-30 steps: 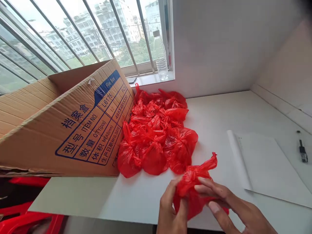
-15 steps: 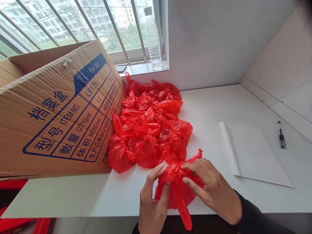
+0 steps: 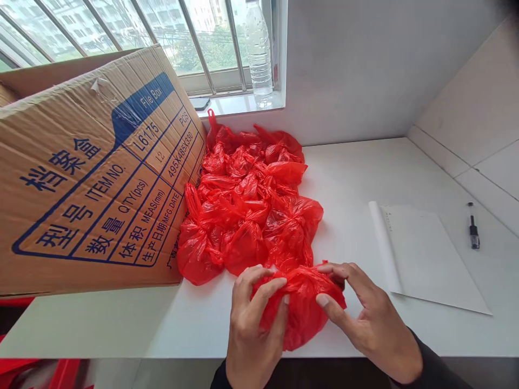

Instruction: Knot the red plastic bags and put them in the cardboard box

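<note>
A red plastic bag (image 3: 306,319) rests at the table's front edge, its gathered top facing up and its contents hidden. My left hand (image 3: 259,321) holds the bag's left side, fingers over the top and thumb against the near face. On the other side, my right hand (image 3: 365,316) has thumb and fingers curved around the bag's right edge. Directly behind it, several more knotted red bags (image 3: 247,210) sit packed together on the table, touching one another.
A large cardboard box (image 3: 101,178) stands on the left, against the bags. A water bottle (image 3: 259,59) and a phone (image 3: 200,103) are on the windowsill. White paper (image 3: 433,259) with one rolled edge and a black pen (image 3: 473,229) lie on the white table (image 3: 121,324) to the right.
The strip that hung over the table edge no longer shows there, and the bag's upright handle end is lowered. Both hands have shifted on the bag, the right one outward. The view has moved slightly.
</note>
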`<state>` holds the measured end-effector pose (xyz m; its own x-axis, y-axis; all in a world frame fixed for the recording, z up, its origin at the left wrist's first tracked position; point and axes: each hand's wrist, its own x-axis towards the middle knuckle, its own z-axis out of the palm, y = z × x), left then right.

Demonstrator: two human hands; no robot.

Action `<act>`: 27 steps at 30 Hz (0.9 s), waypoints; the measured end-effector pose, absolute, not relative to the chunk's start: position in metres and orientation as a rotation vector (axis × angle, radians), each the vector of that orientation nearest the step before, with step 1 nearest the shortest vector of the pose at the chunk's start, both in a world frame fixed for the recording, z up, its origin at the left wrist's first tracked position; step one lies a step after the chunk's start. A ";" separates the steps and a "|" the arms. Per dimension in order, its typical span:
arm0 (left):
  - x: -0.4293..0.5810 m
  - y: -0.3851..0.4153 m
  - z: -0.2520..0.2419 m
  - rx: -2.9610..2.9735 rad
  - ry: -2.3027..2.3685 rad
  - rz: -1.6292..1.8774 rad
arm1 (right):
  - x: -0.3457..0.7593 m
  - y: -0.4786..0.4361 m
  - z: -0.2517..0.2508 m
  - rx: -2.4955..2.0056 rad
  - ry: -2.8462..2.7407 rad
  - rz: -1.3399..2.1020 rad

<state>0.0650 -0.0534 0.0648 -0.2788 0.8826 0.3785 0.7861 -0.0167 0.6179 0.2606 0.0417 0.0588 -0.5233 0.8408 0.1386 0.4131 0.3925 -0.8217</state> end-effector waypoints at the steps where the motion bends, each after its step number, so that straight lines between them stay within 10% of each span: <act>1: 0.063 -0.053 0.065 1.791 2.113 1.218 | 0.260 0.042 0.061 -1.085 -2.085 1.041; 27: 0.067 -0.065 0.097 0.848 2.336 1.572 | 0.273 0.041 0.058 -1.212 -1.592 1.235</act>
